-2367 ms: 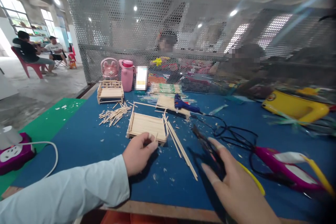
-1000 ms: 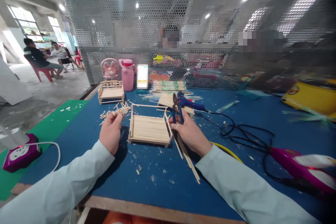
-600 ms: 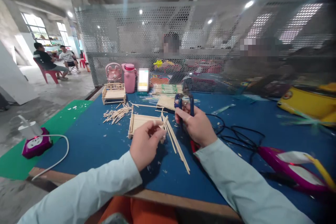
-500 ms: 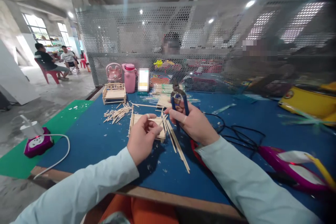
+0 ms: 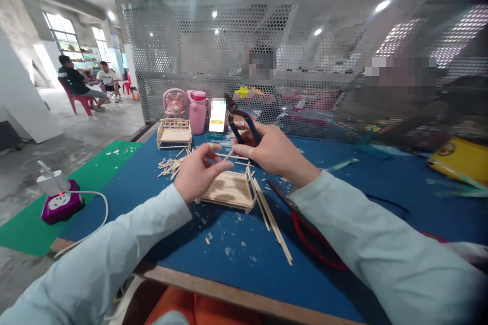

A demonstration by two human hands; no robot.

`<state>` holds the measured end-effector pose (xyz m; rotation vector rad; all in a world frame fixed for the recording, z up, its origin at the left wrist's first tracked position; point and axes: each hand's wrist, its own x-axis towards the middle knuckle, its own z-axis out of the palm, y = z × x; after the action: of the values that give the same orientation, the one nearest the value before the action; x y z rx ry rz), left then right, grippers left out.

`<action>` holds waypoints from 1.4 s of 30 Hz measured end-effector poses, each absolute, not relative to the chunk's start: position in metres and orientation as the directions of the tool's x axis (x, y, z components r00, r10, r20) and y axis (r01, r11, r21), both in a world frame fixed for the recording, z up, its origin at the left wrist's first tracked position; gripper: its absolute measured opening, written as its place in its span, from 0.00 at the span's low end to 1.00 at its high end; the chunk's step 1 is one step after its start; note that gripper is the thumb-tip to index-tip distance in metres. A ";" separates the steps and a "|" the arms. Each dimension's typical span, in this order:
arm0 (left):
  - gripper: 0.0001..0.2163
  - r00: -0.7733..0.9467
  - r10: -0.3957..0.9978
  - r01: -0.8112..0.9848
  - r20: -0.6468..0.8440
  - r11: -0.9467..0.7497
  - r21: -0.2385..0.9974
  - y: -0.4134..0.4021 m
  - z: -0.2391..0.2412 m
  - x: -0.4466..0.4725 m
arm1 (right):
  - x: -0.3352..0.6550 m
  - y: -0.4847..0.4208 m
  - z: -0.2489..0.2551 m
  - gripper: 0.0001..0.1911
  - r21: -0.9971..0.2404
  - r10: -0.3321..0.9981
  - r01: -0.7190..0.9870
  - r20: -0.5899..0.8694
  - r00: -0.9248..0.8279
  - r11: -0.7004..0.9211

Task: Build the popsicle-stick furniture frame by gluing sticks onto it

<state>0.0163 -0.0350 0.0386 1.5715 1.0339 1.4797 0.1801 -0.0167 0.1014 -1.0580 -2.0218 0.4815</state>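
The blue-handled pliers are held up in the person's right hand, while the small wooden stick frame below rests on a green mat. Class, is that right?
No: the head view shows the small wooden stick frame resting on the blue mat, not a green one. The blue-handled pliers are held up in the right hand, and the left hand pinches a thin wooden stick.

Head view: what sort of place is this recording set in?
Probably a craft workshop. The right hand holds cutters and the left hand a stick, over a stick-built frame on a blue table strewn with offcuts. A perforated screen stands behind.
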 end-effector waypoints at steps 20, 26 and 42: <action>0.23 0.348 0.936 -0.306 0.055 0.058 0.950 0.019 -0.012 -0.017 | 0.146 0.029 0.075 0.15 -0.227 0.670 0.638 0.385 -0.635 0.736; 0.21 0.272 0.959 -0.266 0.084 -0.009 0.964 0.017 -0.015 -0.007 | 0.147 0.027 0.075 0.17 -0.214 0.668 0.643 0.386 -0.636 0.735; 0.18 0.131 0.973 -0.021 0.189 -0.188 0.982 0.020 -0.020 0.006 | 0.146 0.031 0.073 0.17 -0.218 0.677 0.653 0.397 -0.620 0.725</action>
<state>0.0065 0.0199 -0.0198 1.4003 1.0083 1.2493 0.1465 0.0306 0.0726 -1.0163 -2.4733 0.0712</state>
